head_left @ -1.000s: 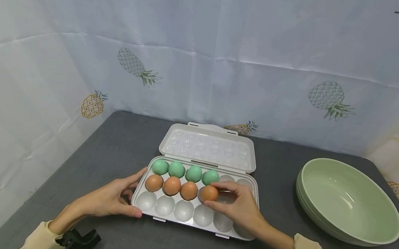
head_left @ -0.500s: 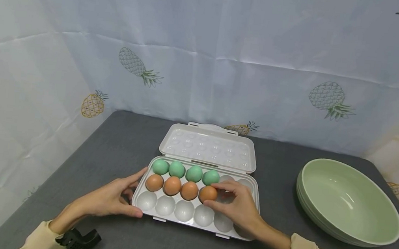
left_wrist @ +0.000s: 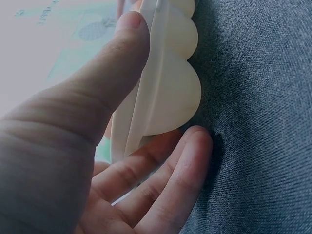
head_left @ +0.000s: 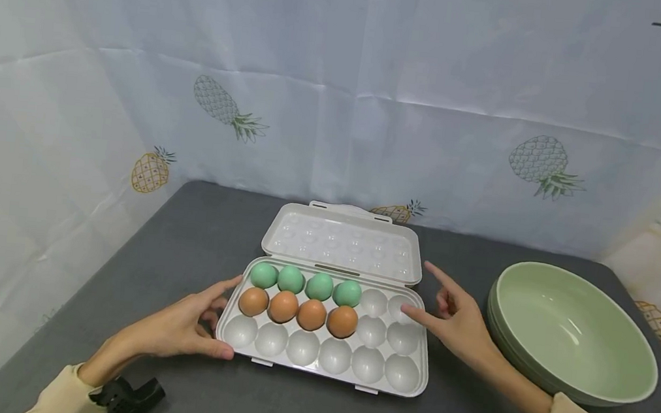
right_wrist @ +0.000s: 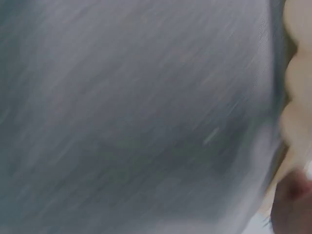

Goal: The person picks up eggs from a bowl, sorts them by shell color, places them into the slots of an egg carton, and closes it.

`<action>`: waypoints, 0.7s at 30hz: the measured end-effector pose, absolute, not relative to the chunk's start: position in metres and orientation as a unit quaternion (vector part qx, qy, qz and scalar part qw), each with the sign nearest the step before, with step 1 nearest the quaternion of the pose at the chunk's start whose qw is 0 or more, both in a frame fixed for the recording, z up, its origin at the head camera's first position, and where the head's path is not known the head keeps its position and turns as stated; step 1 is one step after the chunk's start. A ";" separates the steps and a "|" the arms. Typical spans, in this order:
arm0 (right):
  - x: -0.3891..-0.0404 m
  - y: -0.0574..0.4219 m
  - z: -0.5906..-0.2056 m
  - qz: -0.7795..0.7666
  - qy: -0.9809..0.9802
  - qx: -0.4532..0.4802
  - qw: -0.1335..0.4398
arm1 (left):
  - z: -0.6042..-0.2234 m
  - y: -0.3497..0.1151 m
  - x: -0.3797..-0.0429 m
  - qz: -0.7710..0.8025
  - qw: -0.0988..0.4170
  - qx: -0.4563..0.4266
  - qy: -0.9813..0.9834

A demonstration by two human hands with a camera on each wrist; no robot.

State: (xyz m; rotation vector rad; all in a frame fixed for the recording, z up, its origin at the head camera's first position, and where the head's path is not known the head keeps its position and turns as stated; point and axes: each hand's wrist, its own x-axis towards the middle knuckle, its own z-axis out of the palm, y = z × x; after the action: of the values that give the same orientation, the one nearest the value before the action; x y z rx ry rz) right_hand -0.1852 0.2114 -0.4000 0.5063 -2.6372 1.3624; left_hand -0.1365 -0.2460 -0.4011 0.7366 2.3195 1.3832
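Note:
A white egg box (head_left: 315, 376) lies with its lid (head_left: 343, 244) folded back on the table. Several green eggs (head_left: 320, 287) sit along its back row, and several brown eggs (head_left: 312, 315) along the middle row, all from the left end. White hollow cups (head_left: 368, 364) show at the front and right. My left hand (head_left: 181, 324) holds the box's left end, thumb at the front corner and fingers along the side; the left wrist view shows its thumb (left_wrist: 122, 63) over the rim. My right hand (head_left: 461, 326), holding nothing, has thumb and forefinger spread at the right end.
Large green bowls (head_left: 567, 332), stacked, stand at the right, close beyond my right hand. A pineapple-print cloth (head_left: 372, 138) hangs behind the dark grey table (head_left: 204, 235). The right wrist view is blurred.
My right hand has let go of the rightmost brown egg, which now rests in its middle-row cup, and has moved right with fingers spread. My left hand stays on the box.

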 end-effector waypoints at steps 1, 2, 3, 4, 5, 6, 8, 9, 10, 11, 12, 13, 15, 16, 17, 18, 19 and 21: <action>-0.187 0.218 -0.402 0.467 -0.869 0.162 0.031 | -0.401 -0.246 -0.137 0.487 0.171 0.260 0.816; -0.190 0.224 -0.404 0.485 -0.860 0.160 -0.006 | -0.400 -0.246 -0.137 0.489 0.173 0.259 0.815; -0.192 0.230 -0.407 0.503 -0.848 0.159 -0.046 | -0.400 -0.246 -0.138 0.489 0.174 0.260 0.814; -0.194 0.234 -0.409 0.521 -0.834 0.157 -0.088 | -0.400 -0.246 -0.138 0.490 0.175 0.261 0.813; -0.197 0.238 -0.411 0.538 -0.819 0.153 -0.130 | -0.400 -0.246 -0.139 0.492 0.176 0.262 0.811; -0.199 0.240 -0.413 0.552 -0.803 0.147 -0.170 | -0.400 -0.246 -0.139 0.493 0.176 0.264 0.810; -0.203 0.243 -0.415 0.570 -0.776 0.140 -0.231 | -0.400 -0.246 -0.140 0.494 0.179 0.267 0.808; -0.204 0.244 -0.416 0.575 -0.765 0.137 -0.253 | -0.400 -0.247 -0.141 0.492 0.182 0.269 0.808; -0.206 0.244 -0.417 0.581 -0.755 0.134 -0.273 | -0.399 -0.247 -0.143 0.488 0.185 0.273 0.809; -0.207 0.244 -0.417 0.584 -0.747 0.132 -0.288 | -0.398 -0.249 -0.146 0.480 0.188 0.278 0.810; -0.208 0.245 -0.417 0.588 -0.740 0.132 -0.298 | -0.398 -0.251 -0.149 0.473 0.193 0.283 0.812; -0.209 0.245 -0.417 0.591 -0.734 0.136 -0.306 | -0.397 -0.253 -0.154 0.466 0.199 0.288 0.812; -0.210 0.246 -0.417 0.598 -0.722 0.146 -0.317 | -0.394 -0.260 -0.167 0.456 0.216 0.295 0.812; -0.211 0.247 -0.417 0.602 -0.715 0.150 -0.321 | -0.394 -0.264 -0.174 0.451 0.223 0.295 0.812; -0.211 0.248 -0.417 0.607 -0.709 0.154 -0.325 | -0.393 -0.267 -0.183 0.449 0.235 0.293 0.811; -0.211 0.249 -0.418 0.613 -0.701 0.159 -0.328 | -0.392 -0.270 -0.191 0.448 0.249 0.288 0.809; -0.211 0.249 -0.418 0.617 -0.695 0.163 -0.331 | -0.391 -0.272 -0.199 0.446 0.264 0.284 0.807; -0.211 0.250 -0.420 0.623 -0.687 0.167 -0.335 | -0.390 -0.274 -0.214 0.441 0.295 0.275 0.802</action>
State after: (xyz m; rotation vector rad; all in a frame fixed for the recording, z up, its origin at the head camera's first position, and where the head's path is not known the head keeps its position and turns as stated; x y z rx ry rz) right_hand -0.2111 0.2499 -0.4196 0.6769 -2.7871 2.5289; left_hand -0.2141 -0.2737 -0.3905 0.7326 2.1341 1.1730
